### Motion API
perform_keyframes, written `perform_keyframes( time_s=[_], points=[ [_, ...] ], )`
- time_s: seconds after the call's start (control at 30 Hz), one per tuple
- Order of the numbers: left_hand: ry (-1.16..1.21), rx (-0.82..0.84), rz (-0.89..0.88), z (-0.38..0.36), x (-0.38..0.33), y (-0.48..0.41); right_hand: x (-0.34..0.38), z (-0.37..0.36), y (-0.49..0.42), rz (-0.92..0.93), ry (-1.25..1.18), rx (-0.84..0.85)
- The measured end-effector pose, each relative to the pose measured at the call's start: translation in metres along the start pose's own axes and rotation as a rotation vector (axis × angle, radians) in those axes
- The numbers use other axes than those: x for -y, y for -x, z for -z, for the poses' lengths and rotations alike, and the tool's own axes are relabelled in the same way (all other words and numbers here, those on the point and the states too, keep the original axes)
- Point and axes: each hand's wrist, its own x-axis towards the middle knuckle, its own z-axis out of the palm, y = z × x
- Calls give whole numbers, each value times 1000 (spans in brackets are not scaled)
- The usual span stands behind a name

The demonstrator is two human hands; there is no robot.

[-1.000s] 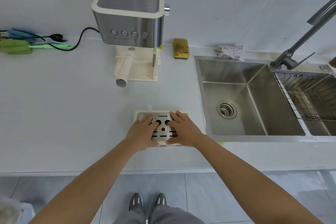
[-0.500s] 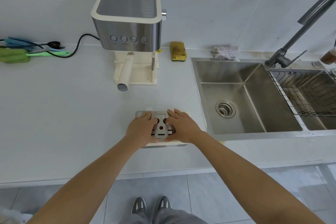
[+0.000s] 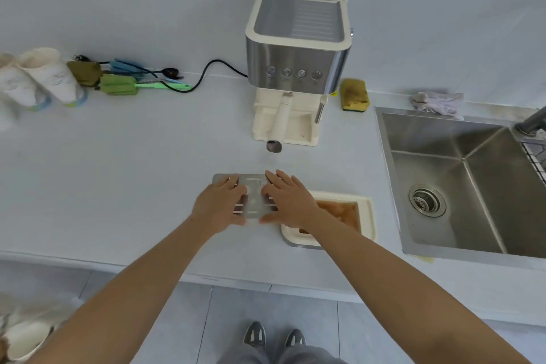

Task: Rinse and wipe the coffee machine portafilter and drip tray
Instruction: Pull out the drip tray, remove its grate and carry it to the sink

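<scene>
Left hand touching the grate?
Touching. Head view: the left hand lies flat on the grate, fingers spread over its left part.

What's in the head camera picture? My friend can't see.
A left hand and right hand lie flat on a metal grate, beside a drip tray of brown liquid. A coffee machine stands behind, a sink at right.
</scene>
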Motion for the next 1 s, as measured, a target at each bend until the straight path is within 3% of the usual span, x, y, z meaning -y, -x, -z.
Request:
perform_keyframes(
  time_s=[0.37, 0.7, 1.0],
  points=[
    [16, 148, 81, -43, 50, 11, 40, -42, -39, -24, 39, 144],
    [32, 155, 28, -45, 58, 1, 36, -49, -42, -79, -13, 168],
    [203, 83, 98, -46, 33, -2, 19, -27, -20, -111, -96, 41]
  ],
)
